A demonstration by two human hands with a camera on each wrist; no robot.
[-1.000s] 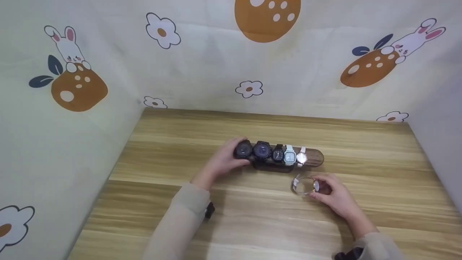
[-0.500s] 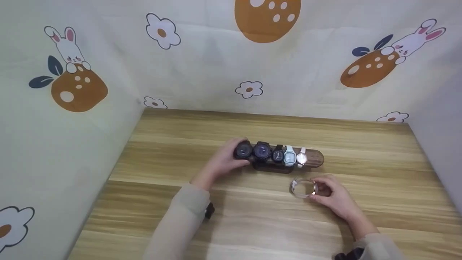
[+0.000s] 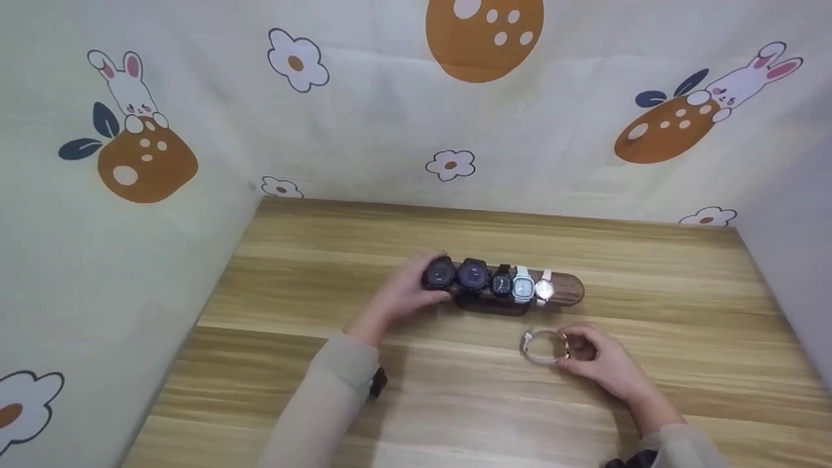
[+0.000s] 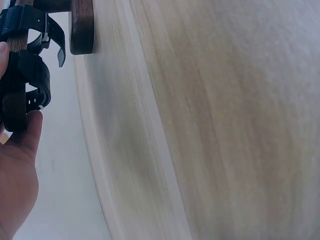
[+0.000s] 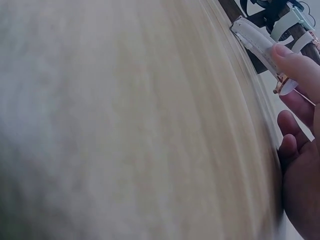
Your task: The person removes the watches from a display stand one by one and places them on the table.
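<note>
In the head view, a dark wooden watch stand (image 3: 569, 289) holds several watches in a row. My left hand (image 3: 402, 290) grips the stand's left end, beside a large black watch (image 3: 440, 273). The left wrist view shows the thumb at the end of the bar (image 4: 15, 112), near the black strap; some fingers are hidden. In front of the stand, my right hand (image 3: 608, 364) pinches a watch with a pale strap (image 3: 527, 339) by its rose-gold case. Its strap forms a closed loop pointing left. In the right wrist view, the thumb presses on this white strap (image 5: 255, 41).
Also on the stand are a second large black watch (image 3: 473, 275), a small black watch (image 3: 501, 283), a light-blue square watch (image 3: 523, 288) and a small white-strapped watch (image 3: 545, 288). A wood-grain table (image 3: 455, 403) lies beneath, with patterned cloth walls (image 3: 364, 117) around it.
My right hand has turned the pale-strapped watch so its dial faces away and moved slightly nearer to me. The left hand keeps its grip on the stand. The head view has shifted slightly.
</note>
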